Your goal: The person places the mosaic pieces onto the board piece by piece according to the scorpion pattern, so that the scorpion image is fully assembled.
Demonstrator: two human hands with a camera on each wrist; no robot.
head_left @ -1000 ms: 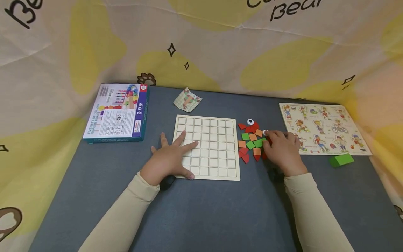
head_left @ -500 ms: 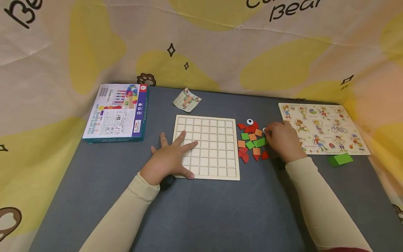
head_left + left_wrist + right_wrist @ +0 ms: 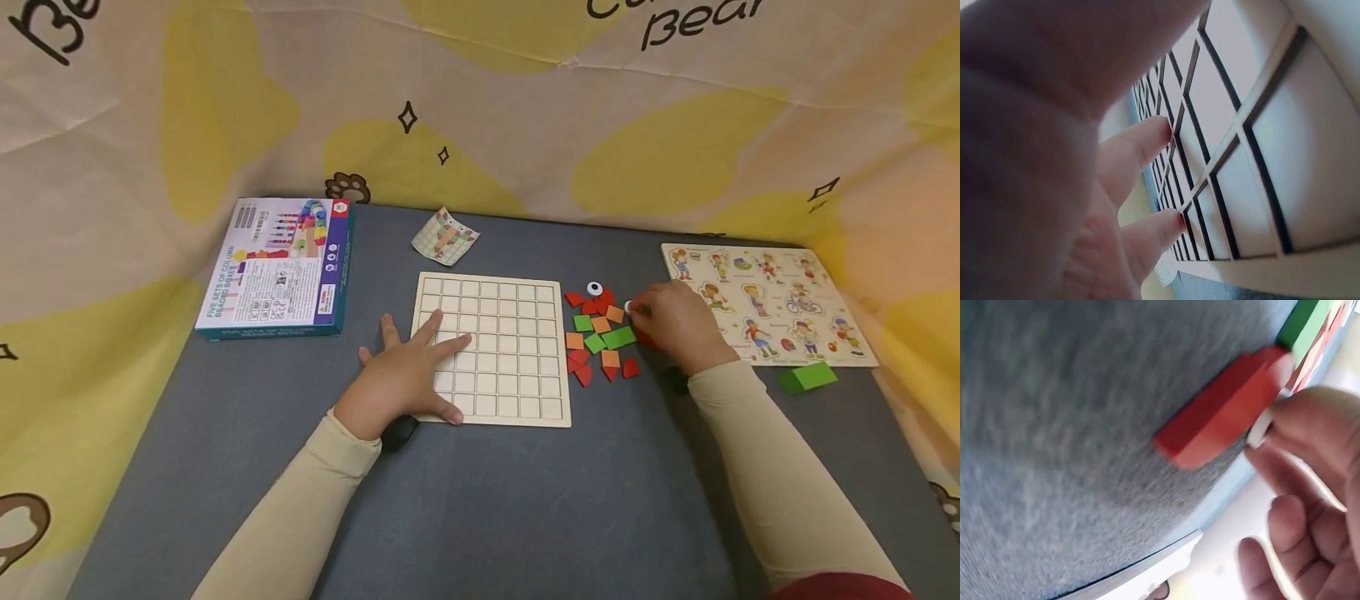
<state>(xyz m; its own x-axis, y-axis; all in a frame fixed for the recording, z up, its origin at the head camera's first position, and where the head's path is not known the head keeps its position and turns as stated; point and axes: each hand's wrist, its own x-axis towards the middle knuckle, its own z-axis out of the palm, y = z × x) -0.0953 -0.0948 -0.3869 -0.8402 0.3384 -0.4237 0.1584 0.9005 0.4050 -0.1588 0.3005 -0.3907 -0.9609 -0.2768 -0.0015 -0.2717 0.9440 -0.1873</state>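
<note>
My left hand lies with fingers spread over the left side of a pale wooden grid board; in the left wrist view two fingertips touch its ridges. To the right of the board, a loose cluster of red, orange and green pieces lies on the table with a white eye disc at its top. My right hand is at the cluster's right edge, pinching a second white disc between thumb and index finger. A red block lies just beside those fingers, partly under the hand.
A small patterned card lies behind the board. At the back left is a boxed toy set. A picture puzzle board lies at the right, with a green block at its front edge.
My right hand has shifted slightly away from me and its forearm has swung right, uncovering a red piece at the cluster's lower right. My left hand has stayed in place.
</note>
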